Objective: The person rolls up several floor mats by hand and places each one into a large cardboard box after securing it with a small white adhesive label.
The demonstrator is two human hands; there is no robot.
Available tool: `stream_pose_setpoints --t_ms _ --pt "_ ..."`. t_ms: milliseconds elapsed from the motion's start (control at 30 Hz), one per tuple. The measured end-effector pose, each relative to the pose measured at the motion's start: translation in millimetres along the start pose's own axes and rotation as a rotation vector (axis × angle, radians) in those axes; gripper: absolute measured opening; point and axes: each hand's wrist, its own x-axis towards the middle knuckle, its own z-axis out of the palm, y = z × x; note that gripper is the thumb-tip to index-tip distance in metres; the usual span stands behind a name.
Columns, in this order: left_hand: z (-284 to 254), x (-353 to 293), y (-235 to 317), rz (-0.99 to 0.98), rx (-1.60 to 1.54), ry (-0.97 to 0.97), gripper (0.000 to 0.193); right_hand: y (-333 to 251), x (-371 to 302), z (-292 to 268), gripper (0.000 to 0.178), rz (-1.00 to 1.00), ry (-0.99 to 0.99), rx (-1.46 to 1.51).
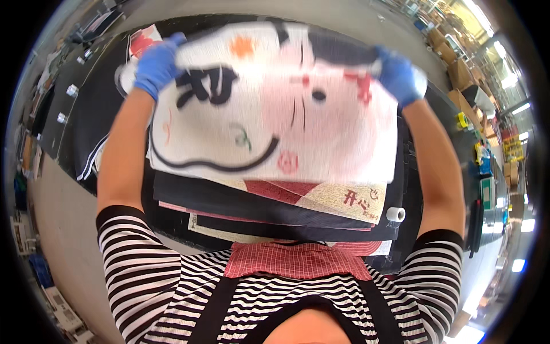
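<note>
A white and pink mat with a cartoon print spreads between my two raised hands, smeared by motion. My left hand, in a blue glove, grips its far left corner. At the far right corner my right hand, gloved alike, is closed on the edge; the fingertips are blurred. Below the held mat lies a stack of mats, with a red and cream one showing at its near side. Dark backing sheets stick out of the stack.
A small white roll rests at the right of the stack. The dark work table extends to the left, with small white pieces on it. Cardboard boxes and yellow crates stand off to the right.
</note>
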Motion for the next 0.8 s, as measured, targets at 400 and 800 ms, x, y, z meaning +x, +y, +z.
stream_pose_setpoints --t_ms 400,800 --pt "-26 -65 18 0.176 0.084 0.279 0.075 52 -87 -40 0.046 -0.086 0.289 0.052" --pt "45 -252 177 0.250 -0.232 -0.450 0.113 -9 -246 94 0.088 -0.268 -0.663 0.561"
